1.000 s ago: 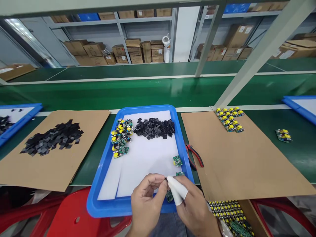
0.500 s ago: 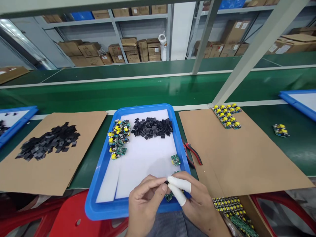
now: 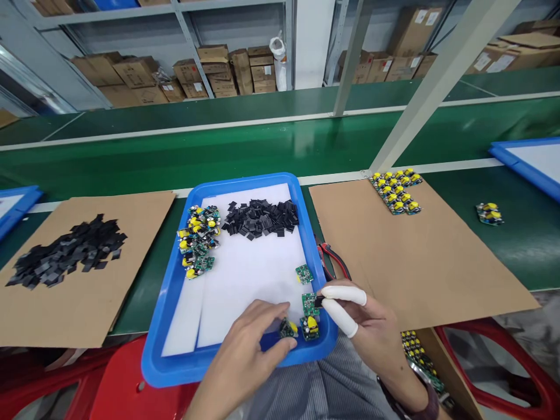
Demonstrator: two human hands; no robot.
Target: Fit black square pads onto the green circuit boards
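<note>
In the head view, my left hand (image 3: 251,344) is low over the blue tray (image 3: 151,344), thumb and forefinger apart on either side of a small circuit board (image 3: 287,328) with a yellow part. I cannot tell whether the fingertips touch it. My right hand (image 3: 361,315), with white finger cots on two fingers, pinches a small black piece (image 3: 319,301) at the tray's right edge. Just beside that piece lies a green circuit board (image 3: 308,304). Another board with a yellow component (image 3: 310,328) sits below it, and one more green board (image 3: 304,274) lies above.
Inside the tray are a heap of black pieces (image 3: 262,219) and a pile of boards (image 3: 196,245). Red-handled pliers (image 3: 335,259) lie right of the tray. Cardboard sheets flank it, one bearing black pieces (image 3: 70,251), the other rows of boards (image 3: 396,192). A slanted post (image 3: 437,81) rises behind.
My hands have separated. The left has moved down-left to a board in the tray; the right has moved right and slightly up with the black piece. The view has shifted slightly.
</note>
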